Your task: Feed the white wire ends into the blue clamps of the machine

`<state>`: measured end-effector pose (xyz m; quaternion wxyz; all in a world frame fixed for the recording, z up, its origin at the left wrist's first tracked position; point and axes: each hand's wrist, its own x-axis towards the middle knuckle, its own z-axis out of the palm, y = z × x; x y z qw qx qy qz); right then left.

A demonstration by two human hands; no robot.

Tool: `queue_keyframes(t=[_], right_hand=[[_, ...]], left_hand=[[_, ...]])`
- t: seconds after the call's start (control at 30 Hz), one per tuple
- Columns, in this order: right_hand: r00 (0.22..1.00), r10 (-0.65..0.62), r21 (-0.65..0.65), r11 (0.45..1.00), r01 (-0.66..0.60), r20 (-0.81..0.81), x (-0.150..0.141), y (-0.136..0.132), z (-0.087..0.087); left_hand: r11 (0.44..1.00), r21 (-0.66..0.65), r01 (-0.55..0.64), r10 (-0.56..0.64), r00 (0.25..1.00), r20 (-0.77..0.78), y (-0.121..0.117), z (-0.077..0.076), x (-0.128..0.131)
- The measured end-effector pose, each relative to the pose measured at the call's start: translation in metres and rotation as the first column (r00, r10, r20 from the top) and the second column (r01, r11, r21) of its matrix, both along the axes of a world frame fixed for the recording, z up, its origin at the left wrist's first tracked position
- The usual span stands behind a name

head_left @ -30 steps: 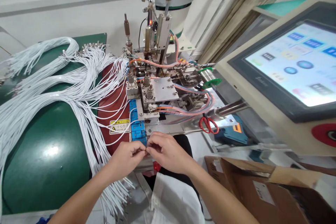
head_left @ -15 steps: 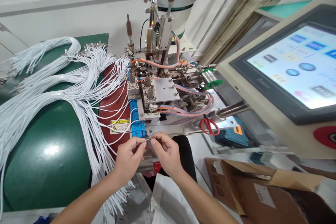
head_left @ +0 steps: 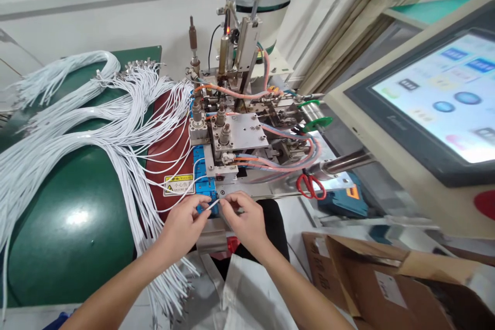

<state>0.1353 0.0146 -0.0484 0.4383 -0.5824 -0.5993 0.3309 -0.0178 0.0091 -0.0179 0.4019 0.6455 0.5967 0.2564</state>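
A short length of white cable [head_left: 213, 204] spans the gap between my two hands, just in front of the blue holder blocks [head_left: 204, 185] at the machine's edge. My left hand [head_left: 181, 227] pinches the cable between thumb and fingers. At the cable's tip, the thumb and fingers of my right hand [head_left: 244, 219] close together; the very end is too small to make out. Other white cables run from the blue blocks over a dark red plate [head_left: 162, 147] with a warning label [head_left: 178, 185] into a large bundle [head_left: 88, 139] on the left.
Behind the blocks stands a metal machine [head_left: 242, 131] with orange and grey tubes and a green-flanged spool [head_left: 315, 116]. Red-handled scissors [head_left: 311, 186] lie at its front right. A lit touch screen [head_left: 444, 98] juts in from the right, above an open cardboard box [head_left: 363, 273]. The bundles rest on a green surface [head_left: 69, 221].
My hands have drawn slightly apart, and more of the white cable now shows between them. The left hand has shifted a little to the left. The view has moved slightly.
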Motion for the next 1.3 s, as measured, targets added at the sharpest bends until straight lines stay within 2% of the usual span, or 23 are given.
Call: queue_keyframes(t=[0.1, 0.23, 0.5, 0.73, 0.9, 1.03, 1.13, 1.3], right_hand=[[0.999, 0.040, -0.121, 0.992, -0.037, 0.021, 0.002, 0.008, -0.009], [0.991, 0.094, -0.109, 0.990, -0.084, 0.092, 0.001, 0.010, -0.012], [0.965, 0.069, -0.163, 0.986, -0.028, 0.251, 0.001, 0.010, -0.006], [0.969, 0.085, -0.206, 0.978, -0.036, 0.231, 0.000, 0.012, -0.009], [0.972, 0.172, -0.222, 0.966, -0.135, 0.159, 0.006, 0.015, -0.014], [0.946, 0.241, -0.214, 0.957, -0.195, 0.216, 0.006, 0.021, -0.016], [0.948, 0.204, -0.163, 0.972, -0.167, 0.244, 0.000, 0.022, -0.022], [0.987, 0.094, -0.168, 0.983, -0.071, 0.133, -0.009, 0.018, -0.032]], left_hand=[[0.985, 0.110, 0.130, -0.111, 0.980, -0.165, 0.007, 0.000, -0.012], [0.965, 0.182, 0.189, -0.144, 0.961, -0.237, 0.014, -0.006, -0.020], [0.964, 0.187, 0.187, -0.128, 0.949, -0.288, 0.018, -0.012, -0.020], [0.961, 0.188, 0.201, -0.138, 0.942, -0.305, 0.018, -0.013, -0.018], [0.963, 0.181, 0.201, -0.140, 0.943, -0.301, 0.018, -0.013, -0.017], [0.961, 0.185, 0.204, -0.143, 0.944, -0.297, 0.018, -0.011, -0.017], [0.962, 0.185, 0.201, -0.138, 0.941, -0.308, 0.017, -0.011, -0.016], [0.957, 0.175, 0.232, -0.150, 0.910, -0.387, 0.014, -0.010, -0.014]])
